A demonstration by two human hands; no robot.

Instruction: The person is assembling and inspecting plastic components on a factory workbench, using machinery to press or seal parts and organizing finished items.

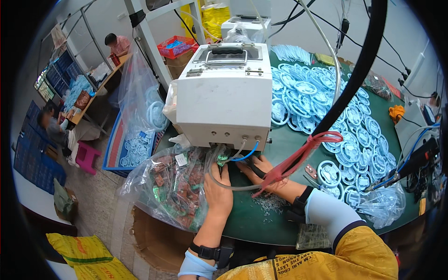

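Both my hands are at the front of a white machine [224, 98] on the green table. My left hand [218, 189] is closed, its fingertips at a small green circuit board [222, 159] just below the machine. A clear hose passes across these fingers and partly hides them. My right hand [266, 175] is closed around a dark, curved, handle-like thing [255, 170], whose kind I cannot make out. Beside my left hand lies a clear plastic bag [135, 186] with several red-brown and green circuit boards [179, 193] inside.
Light-blue plastic wheel-shaped parts [350, 151] are heaped at the right. A black cable with a red tie [298, 156] hangs over my right forearm. Near it stands a dark power screwdriver [413, 161]. Small loose pins [270, 204] lie by my right wrist. A blue crate [114, 156] stands left; two people sit beyond.
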